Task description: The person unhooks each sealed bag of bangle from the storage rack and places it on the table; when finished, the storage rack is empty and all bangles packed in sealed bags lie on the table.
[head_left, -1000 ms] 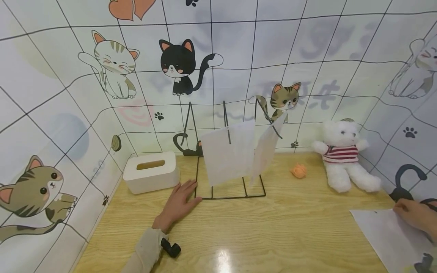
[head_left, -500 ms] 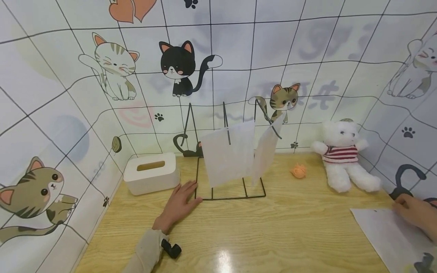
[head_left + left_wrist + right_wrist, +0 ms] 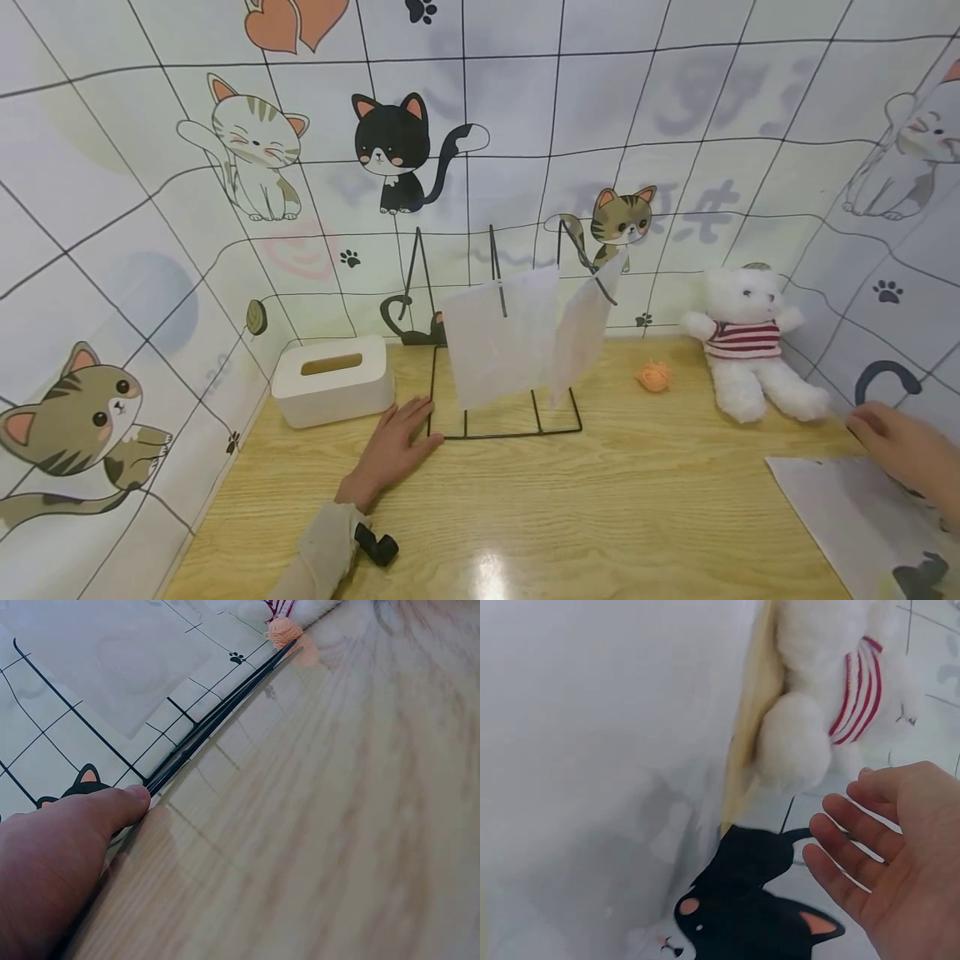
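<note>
My left hand rests flat on the table at the front left corner of a black wire rack. In the left wrist view its thumb lies against the rack's base wire. Two thin whitish sheets hang from the rack's hooks, the right one turned at an angle. At the far right, my right hand is over the back edge of another white sheet. The right wrist view shows that hand with loosely bent fingers and nothing held, beside the sheet.
A white tissue box stands left of the rack, close to my left fingertips. A small orange yarn ball lies right of the rack. Beyond it a white teddy bear in a striped shirt sits near the cat-patterned wall covering.
My right hand has moved up and slightly left, from the white sheet's back edge to above it. The left hand and the rack have stayed where they were.
</note>
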Action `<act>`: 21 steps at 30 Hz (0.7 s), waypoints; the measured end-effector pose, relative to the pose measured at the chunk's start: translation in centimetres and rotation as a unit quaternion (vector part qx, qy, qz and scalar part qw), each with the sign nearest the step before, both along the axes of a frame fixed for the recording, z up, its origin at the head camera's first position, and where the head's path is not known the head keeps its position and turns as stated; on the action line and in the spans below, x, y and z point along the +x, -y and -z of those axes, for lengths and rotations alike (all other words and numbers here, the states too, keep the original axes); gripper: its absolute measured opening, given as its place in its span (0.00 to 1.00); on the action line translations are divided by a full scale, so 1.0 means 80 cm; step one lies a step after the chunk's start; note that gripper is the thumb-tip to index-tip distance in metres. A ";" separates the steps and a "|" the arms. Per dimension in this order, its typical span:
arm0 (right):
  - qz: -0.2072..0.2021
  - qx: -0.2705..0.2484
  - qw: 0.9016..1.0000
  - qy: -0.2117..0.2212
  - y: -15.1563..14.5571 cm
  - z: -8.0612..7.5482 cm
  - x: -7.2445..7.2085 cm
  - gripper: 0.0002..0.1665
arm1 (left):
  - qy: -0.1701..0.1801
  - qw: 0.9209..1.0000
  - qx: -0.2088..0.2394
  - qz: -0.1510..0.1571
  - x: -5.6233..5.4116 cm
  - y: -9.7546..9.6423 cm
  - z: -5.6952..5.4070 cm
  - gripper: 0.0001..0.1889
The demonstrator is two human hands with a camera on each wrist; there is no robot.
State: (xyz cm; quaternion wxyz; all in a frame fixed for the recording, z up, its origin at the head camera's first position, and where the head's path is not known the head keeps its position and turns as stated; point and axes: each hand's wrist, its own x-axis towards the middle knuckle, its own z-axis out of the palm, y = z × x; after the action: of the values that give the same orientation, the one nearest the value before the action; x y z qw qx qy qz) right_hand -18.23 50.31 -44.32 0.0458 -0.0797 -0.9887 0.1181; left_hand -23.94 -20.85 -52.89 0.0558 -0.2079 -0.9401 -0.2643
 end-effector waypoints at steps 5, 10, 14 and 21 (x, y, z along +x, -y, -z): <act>-0.034 -0.006 0.998 -0.054 0.029 -0.013 0.000 0.21 | -0.002 1.000 -0.008 -0.002 -0.001 0.001 0.002 0.36; -0.048 -0.029 0.995 -0.086 0.060 -0.012 -0.006 0.25 | -0.005 1.000 -0.010 -0.001 -0.002 0.000 0.001 0.36; -0.062 -0.079 0.989 -0.108 0.086 -0.006 -0.013 0.24 | -0.008 1.000 -0.008 -0.002 -0.002 -0.001 -0.001 0.36; -0.101 -0.137 0.970 -0.175 0.128 0.007 -0.026 0.15 | -0.004 1.000 -0.010 -0.003 -0.002 -0.001 0.002 0.36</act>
State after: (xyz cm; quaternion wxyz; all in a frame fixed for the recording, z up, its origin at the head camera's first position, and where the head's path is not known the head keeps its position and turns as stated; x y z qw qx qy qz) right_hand -20.28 40.09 -44.86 0.1944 0.0364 -0.9427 0.2687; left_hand -24.09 -20.76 -53.08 0.0580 -0.2065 -0.9432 -0.2537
